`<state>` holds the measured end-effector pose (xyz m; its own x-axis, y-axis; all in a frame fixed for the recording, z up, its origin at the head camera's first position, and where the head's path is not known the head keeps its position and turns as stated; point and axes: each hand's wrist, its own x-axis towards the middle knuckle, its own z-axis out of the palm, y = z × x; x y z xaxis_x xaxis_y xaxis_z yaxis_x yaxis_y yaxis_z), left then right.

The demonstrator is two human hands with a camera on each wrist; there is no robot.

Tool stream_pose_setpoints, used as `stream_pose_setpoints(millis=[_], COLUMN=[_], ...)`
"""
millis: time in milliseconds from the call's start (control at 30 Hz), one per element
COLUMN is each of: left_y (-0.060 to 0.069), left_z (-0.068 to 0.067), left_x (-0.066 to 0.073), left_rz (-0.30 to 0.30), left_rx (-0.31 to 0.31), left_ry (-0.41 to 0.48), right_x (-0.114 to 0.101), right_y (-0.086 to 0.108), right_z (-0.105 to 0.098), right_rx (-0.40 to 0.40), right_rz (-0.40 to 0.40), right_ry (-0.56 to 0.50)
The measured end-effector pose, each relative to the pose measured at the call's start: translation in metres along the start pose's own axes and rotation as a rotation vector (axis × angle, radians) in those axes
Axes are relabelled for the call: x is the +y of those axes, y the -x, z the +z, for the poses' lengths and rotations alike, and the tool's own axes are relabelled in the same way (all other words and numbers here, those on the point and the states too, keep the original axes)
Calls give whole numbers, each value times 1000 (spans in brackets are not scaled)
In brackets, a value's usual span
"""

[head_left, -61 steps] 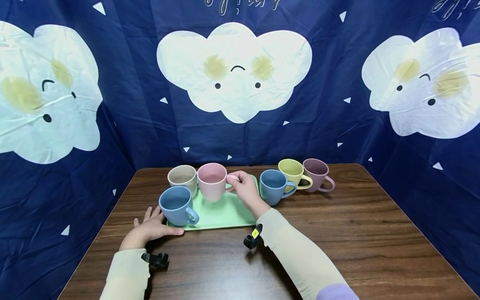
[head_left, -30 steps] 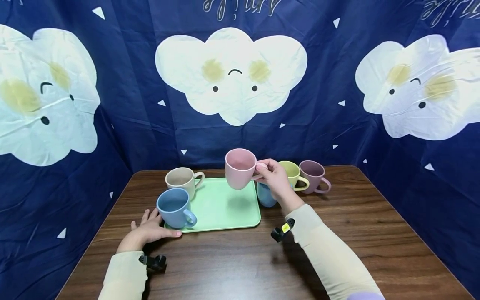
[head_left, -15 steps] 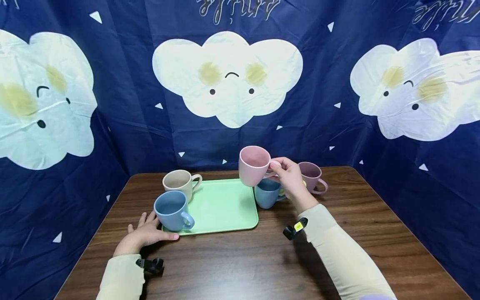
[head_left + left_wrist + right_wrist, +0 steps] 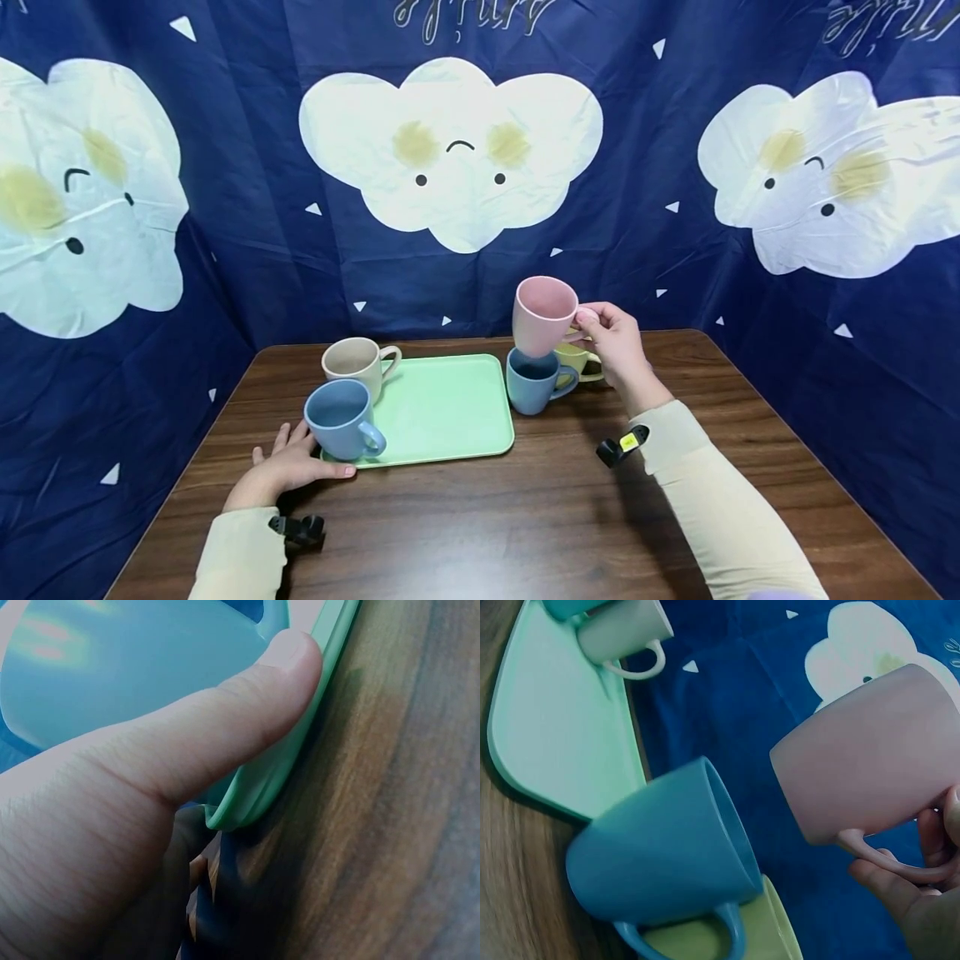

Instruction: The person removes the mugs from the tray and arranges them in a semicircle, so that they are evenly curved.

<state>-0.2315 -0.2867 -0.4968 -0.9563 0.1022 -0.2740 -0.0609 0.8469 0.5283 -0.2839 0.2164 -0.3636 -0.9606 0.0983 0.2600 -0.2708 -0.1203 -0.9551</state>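
My right hand (image 4: pixel 617 343) pinches the handle of a pink mug (image 4: pixel 542 321) and holds it upright in the air, above a blue mug (image 4: pixel 531 385) that stands right of the tray. My left hand (image 4: pixel 288 468) lies with spread fingers at the front left corner of a light green tray (image 4: pixel 450 417). Its thumb (image 4: pixel 217 712) is straight and touches the tray's rim. Beside that hand, a second blue mug (image 4: pixel 341 421) stands on the tray's left end. Behind this one is a beige mug (image 4: pixel 352 360), also on the tray.
A yellow-green mug (image 4: pixel 573 357) stands behind the right-hand blue mug, partly covered by the held mug and my hand. The brown wooden table (image 4: pixel 420 533) reaches back to a dark blue curtain (image 4: pixel 465 283) with white clouds.
My right hand has lifted the pink mug off the tray and carried it right, past the tray's edge. The purple mug is now hidden behind that hand. My left hand has stayed in place.
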Motion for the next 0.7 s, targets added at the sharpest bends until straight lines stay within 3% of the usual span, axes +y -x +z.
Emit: stream_pose_setpoints(millis=[167,467,700], left_y=[2,13,7], left_z=[-2,-7,-4], left_x=[1,16,11], left_rz=[-5,-2,-10], left_rx=[6,-3,-3], left_ry=[-1,-15,-2], right_x=[-4,-11,-16], right_y=[-3,-4,-3], right_z=[-11,-40,-61], right_rx=[0,66,92], right_rz=[-3,-25,-46], right_ry=[-58,4,-23])
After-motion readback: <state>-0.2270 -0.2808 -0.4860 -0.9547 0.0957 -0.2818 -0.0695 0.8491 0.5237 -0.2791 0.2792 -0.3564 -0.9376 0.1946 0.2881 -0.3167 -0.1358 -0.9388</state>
